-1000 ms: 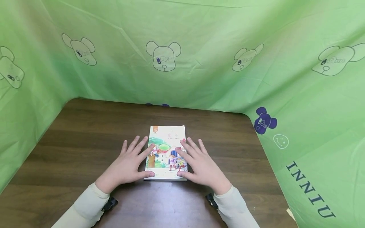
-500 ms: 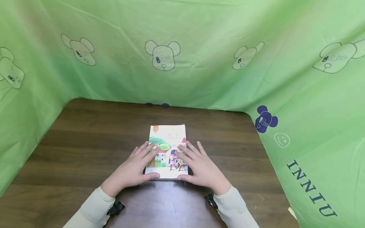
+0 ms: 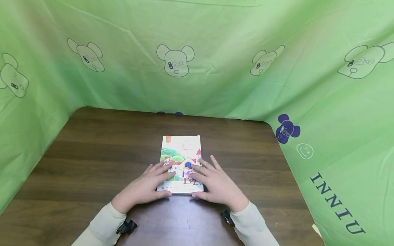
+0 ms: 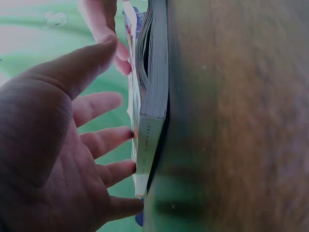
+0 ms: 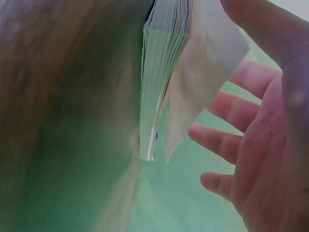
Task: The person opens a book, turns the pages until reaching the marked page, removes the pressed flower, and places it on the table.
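A paperback book (image 3: 184, 150) with a colourful illustrated cover lies flat on the wooden table, its spine to the left. Over the cover's left half my left hand (image 3: 144, 186) spreads its fingers, with the thumb near the front edge. My right hand (image 3: 217, 184) lies across the right side in the same way, fingers extended. Fingertips of the left hand touch the cover and spine (image 4: 147, 150) in the left wrist view. In the right wrist view the front cover (image 5: 198, 77) stands a little away from the pages (image 5: 159, 82), beside the right fingers.
The brown table (image 3: 101, 143) extends around the book on all sides. Green cloth (image 3: 215, 89) printed with bear heads hangs behind it and along both sides. Black straps (image 3: 126, 226) sit at the sleeve cuffs.
My left hand has shifted right, further over the book, and its fingers have drawn back towards me. The right hand's fingers have slid slightly nearer me. The book stays in place.
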Action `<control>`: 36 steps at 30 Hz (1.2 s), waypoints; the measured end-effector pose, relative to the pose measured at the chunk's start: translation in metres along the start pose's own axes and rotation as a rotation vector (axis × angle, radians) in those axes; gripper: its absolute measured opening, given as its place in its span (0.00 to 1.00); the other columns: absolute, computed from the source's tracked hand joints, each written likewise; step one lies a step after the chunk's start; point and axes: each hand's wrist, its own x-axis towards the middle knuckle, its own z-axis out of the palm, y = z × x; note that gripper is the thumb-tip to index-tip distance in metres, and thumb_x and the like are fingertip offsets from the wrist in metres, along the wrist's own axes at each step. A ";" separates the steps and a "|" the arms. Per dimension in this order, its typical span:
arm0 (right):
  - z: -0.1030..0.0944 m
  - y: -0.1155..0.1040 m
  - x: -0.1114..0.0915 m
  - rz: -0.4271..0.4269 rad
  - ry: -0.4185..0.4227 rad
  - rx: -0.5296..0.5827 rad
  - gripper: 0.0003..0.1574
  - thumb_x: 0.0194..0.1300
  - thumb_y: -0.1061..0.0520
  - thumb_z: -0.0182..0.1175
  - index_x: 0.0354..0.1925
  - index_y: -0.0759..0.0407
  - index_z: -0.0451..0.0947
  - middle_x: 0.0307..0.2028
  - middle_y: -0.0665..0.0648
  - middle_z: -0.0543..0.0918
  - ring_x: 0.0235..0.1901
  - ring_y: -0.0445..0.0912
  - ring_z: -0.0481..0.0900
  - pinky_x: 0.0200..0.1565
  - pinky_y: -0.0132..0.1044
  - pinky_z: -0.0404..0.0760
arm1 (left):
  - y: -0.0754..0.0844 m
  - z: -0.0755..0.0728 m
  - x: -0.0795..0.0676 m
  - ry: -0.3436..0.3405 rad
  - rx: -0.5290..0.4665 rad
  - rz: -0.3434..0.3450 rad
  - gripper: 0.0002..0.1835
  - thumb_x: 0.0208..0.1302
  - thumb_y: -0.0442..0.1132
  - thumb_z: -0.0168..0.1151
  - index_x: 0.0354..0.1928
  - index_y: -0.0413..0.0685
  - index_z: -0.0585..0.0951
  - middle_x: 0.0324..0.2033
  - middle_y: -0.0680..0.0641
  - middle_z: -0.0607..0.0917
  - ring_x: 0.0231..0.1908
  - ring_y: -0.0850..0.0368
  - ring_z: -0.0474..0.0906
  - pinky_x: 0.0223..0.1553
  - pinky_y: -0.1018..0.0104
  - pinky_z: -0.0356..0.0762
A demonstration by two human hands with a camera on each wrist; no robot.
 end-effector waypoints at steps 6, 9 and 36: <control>-0.001 -0.002 0.001 -0.017 -0.001 -0.006 0.30 0.64 0.31 0.64 0.57 0.44 0.84 0.64 0.52 0.81 0.70 0.58 0.72 0.73 0.67 0.54 | 0.002 0.001 0.001 -0.034 0.025 -0.030 0.36 0.67 0.61 0.66 0.73 0.56 0.74 0.80 0.48 0.59 0.79 0.40 0.48 0.73 0.29 0.48; -0.002 -0.004 0.002 -0.017 -0.001 0.001 0.26 0.67 0.34 0.64 0.55 0.45 0.86 0.60 0.50 0.84 0.67 0.56 0.76 0.72 0.65 0.59 | 0.004 0.002 0.001 -0.039 0.051 -0.041 0.35 0.66 0.61 0.66 0.72 0.56 0.74 0.80 0.48 0.59 0.79 0.40 0.49 0.73 0.28 0.48; -0.006 0.003 0.001 0.022 0.310 0.028 0.34 0.69 0.26 0.55 0.49 0.50 0.86 0.47 0.48 0.89 0.51 0.45 0.86 0.57 0.51 0.80 | 0.004 0.002 0.000 0.086 0.178 0.015 0.27 0.66 0.60 0.67 0.63 0.57 0.83 0.72 0.48 0.74 0.74 0.40 0.63 0.67 0.35 0.66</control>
